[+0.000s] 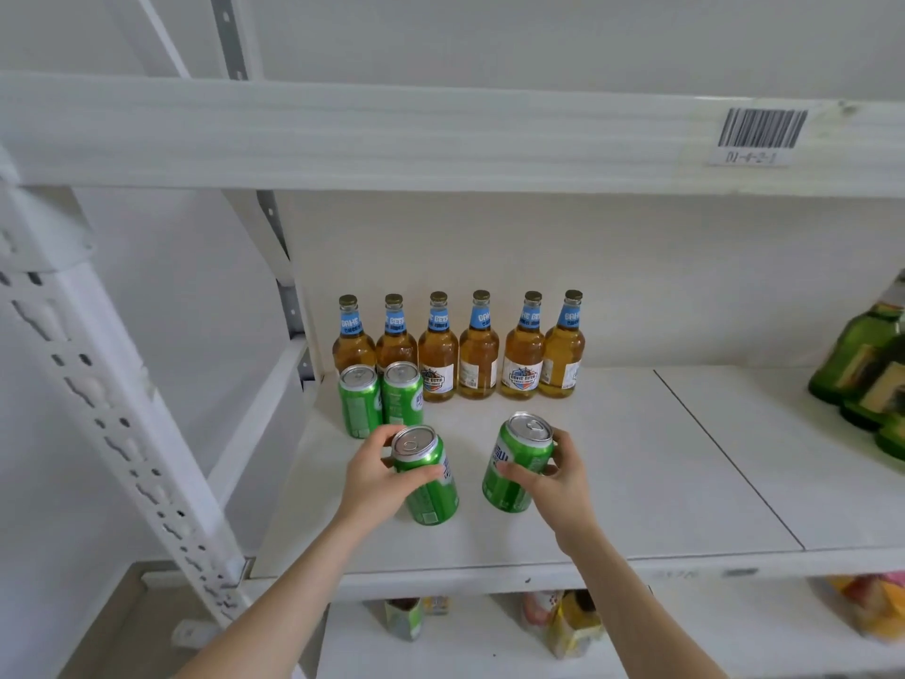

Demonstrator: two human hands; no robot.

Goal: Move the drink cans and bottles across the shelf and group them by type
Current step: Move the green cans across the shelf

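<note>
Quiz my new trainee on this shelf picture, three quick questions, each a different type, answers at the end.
1. How many amber bottles stand along the back?
2. True or false: the left hand holds nothing.
3. What does the right hand grip? A) a green can B) an amber bottle C) nothing

Key: 1) six. 2) false: it grips a second green can. 3) A.
</note>
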